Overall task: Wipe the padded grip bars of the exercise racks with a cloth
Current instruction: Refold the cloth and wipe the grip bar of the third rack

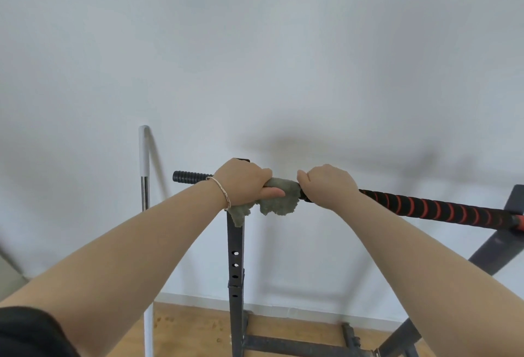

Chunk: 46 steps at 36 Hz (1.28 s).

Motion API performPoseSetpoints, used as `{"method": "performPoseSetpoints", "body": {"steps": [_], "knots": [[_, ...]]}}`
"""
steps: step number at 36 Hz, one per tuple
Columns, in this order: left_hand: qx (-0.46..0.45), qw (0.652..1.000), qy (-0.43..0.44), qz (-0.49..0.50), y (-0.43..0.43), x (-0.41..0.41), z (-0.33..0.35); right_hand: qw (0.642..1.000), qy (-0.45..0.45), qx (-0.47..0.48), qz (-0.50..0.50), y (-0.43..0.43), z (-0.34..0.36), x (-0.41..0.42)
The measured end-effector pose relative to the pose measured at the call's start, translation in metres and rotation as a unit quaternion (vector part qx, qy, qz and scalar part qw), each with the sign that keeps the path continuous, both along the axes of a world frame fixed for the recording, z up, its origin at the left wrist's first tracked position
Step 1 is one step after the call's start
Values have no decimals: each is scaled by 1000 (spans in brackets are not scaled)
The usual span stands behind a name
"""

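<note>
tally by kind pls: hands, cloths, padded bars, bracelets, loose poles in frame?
bare hands: 2 (left hand, right hand)
fluffy grey-green cloth: 1
black foam-padded bar with red spiral stripe: 1
thin rose-gold bracelet: 1
white-and-chrome pole: 1
total: 6

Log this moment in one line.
step: wipe bar | left hand: grips cloth round bar | right hand: grips bar beside cloth

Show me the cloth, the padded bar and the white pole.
cloth [279, 205], head view, on its hanging fluffy edge.
padded bar [425, 207], head view, on the red-striped black wrap.
white pole [144, 155], head view, on its white top sleeve.
</note>
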<state>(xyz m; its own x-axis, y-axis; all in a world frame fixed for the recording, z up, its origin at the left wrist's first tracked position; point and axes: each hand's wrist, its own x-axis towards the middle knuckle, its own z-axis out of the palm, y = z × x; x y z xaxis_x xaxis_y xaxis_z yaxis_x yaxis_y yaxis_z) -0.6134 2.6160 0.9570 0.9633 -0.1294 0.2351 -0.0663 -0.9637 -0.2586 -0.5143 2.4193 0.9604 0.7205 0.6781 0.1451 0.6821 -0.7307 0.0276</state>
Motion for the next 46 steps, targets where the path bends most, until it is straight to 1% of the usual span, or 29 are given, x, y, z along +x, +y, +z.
{"method": "performPoseSetpoints", "body": {"steps": [1,2,4,5,7,8,10,12,13,16,18,23,27,29,30,32,33,35,39,41,46], "knots": [[4,1000,-3,0,2,-1,0,998,-52,-8,17,-2,-6,-2],[7,1000,-4,0,5,-3,0,996,-83,-16,19,-4,-10,-6],[7,1000,0,0,10,-7,-1,991,-132,-21,6,-8,-15,-11],[5,1000,7,3,14,-9,-1,989,-150,-7,-5,-10,-17,-11],[-6,999,30,18,25,-16,-1,986,-157,50,-12,-15,-21,-11],[-12,999,40,27,31,-19,-1,985,-162,63,-14,-16,-23,-12],[-5,999,40,35,39,-24,-2,984,-163,70,-24,-19,-26,-15],[20,999,21,29,40,-26,-5,982,-170,73,-26,-18,-27,-14],[29,999,10,25,39,-26,-6,983,-172,60,-26,-17,-26,-14],[42,999,-11,28,36,-25,-8,981,-189,-28,-16,-11,-21,-14],[46,998,-25,31,37,-26,-7,980,-188,-70,1,0,-15,-18],[53,997,-45,28,38,-28,-9,988,-107,-101,37,34,-4,-23],[44,998,-39,19,46,-28,-15,982,-151,-107,40,28,-11,-29],[24,999,-28,14,53,-28,-17,978,-168,-118,37,21,-17,-36],[12,1000,-19,20,59,-30,-18,974,-188,-125,33,18,-19,-39],[-6,999,3,40,72,-35,-19,963,-248,-107,26,13,-21,-42],[-10,999,11,45,77,-37,-20,961,-254,-110,18,12,-22,-44],[-12,999,20,48,82,-39,-23,965,-224,-135,17,13,-30,-43],[-9,997,44,55,77,-39,-37,976,-172,-128,30,22,-33,-37],[-2,998,30,54,77,-40,-43,980,-140,-141,24,29,-29,-37],[2,999,-9,48,79,-40,-49,979,-133,-138,70,51,-26,-46]]}}
